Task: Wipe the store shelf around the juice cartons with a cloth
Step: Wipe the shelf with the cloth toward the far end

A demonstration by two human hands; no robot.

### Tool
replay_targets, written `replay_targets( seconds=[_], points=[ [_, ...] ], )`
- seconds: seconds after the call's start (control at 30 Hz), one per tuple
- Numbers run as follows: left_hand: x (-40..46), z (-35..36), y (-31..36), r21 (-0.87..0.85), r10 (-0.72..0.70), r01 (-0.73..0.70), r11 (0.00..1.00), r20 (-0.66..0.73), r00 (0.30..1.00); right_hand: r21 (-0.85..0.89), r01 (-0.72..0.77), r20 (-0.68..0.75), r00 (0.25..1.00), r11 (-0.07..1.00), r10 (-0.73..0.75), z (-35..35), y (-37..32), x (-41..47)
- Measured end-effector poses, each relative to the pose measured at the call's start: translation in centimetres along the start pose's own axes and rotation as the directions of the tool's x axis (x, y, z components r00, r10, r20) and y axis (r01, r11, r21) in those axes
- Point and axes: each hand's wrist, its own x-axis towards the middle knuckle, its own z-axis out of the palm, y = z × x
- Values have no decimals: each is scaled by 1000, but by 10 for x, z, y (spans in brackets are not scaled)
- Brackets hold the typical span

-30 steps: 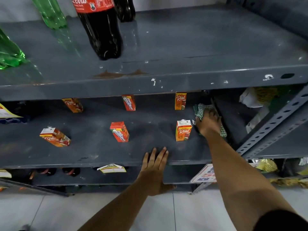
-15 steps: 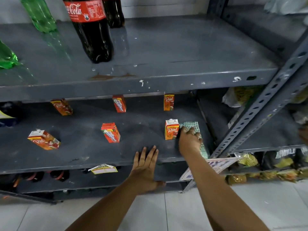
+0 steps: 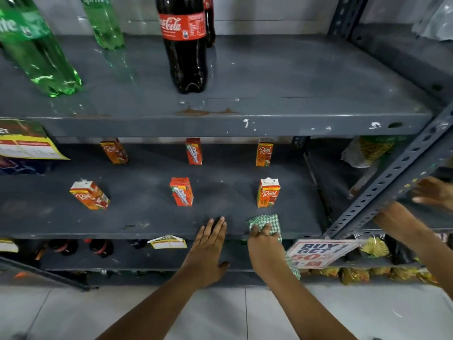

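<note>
The right hand is pressing a soft green checked cloth on the grey metal shelf, fingers curled around it, just before a boxy juice carton. The left hand is lying flat, fingers spread.

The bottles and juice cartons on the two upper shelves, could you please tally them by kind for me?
Juice cartons: 6, all on the middle shelf
Green Sprite bottles: 2
Dark cola bottles: 2, one half hidden behind the other
Total: 10
</note>
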Motion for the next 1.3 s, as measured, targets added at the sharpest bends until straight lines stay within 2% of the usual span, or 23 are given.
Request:
replay_targets(
  seconds=[0.07, 0.13, 0.2, 0.3, 0.37, 0.43, 0.5, 0.57, 0.63, 0.77, 0.87, 0.93, 0.97, 1.0, 1.17, 1.23, 1.3],
  points=[
    [-2, -5, 4, 0, -23, 23, 1000, -44, 999, 60, 119, -3, 993, 991, -119, -7, 6, -16],
    [-3, -10, 0, 30, -44, 47, 998, -106, 993, 289, 222, -47, 975, 931, -218, -24, 13, -30],
    [-3, -19, -2, 46, -53, 61, 997, -163, 985, 490, 225, -129, 974, 842, -185, -45, 23, -31],
    [4, -30, 7, -4, -49, 49, 999, -156, 987, 386, 82, -262, 965, 919, 23, -62, 35, -14],
    [6, -34, 15, -23, -46, 42, 999, -156, 987, 258, -59, -211, 971, 964, 115, -56, 33, -7],
    [5, -34, 21, -39, -42, 37, 999, -141, 989, 132, -101, -204, 971, 986, 127, -39, 22, -9],
    [1, -31, 22, -34, -23, 19, 999, -127, 992, 66, -34, -238, 970, 997, 48, -27, 9, -23],
    [-3, -29, 22, -34, -9, 4, 999, -130, 991, 117, 67, -218, 975, 991, -41, -32, 1, -38],
    [-8, -31, 20, -30, -8, 4, 1000, -135, 991, 291, 110, -260, 965, 950, -32, -51, -2, -41],
    [-11, -41, 11, -7, -21, 20, 1000, -139, 990, 404, 33, -452, 876, 914, 168, -99, -11, -11],
    [-19, -40, 6, -81, -8, -2, 997, -122, 992, 495, -13, -475, 833, 869, 283, -129, -19, 34],
    [-25, -35, -2, -79, -18, 10, 997, -108, 994, 492, -51, -446, 842, 869, 302, -136, -29, 64],
    [-34, -28, -32, -96, -89, 80, 992, -101, 991, 484, -3, -404, 887, 875, 226, -131, -69, 91],
    [-43, -23, -58, -120, -166, 157, 980, -70, 984, 470, 47, -402, 900, 881, 166, -123, -108, 118],
    [-44, -19, -48, -144, -104, 90, 986, -94, 990, 388, -25, -420, 885, 921, 201, -108, -86, 76],
    [-40, -21, -47, -139, -110, 97, 986, -85, 990, 345, -77, -340, 919, 935, 201, -77, -74, 55],
    [-38, -22, -46, -115, -125, 116, 987, -73, 990, 254, -68, -260, 956, 965, 136, -45, -67, 43]
  ],
)
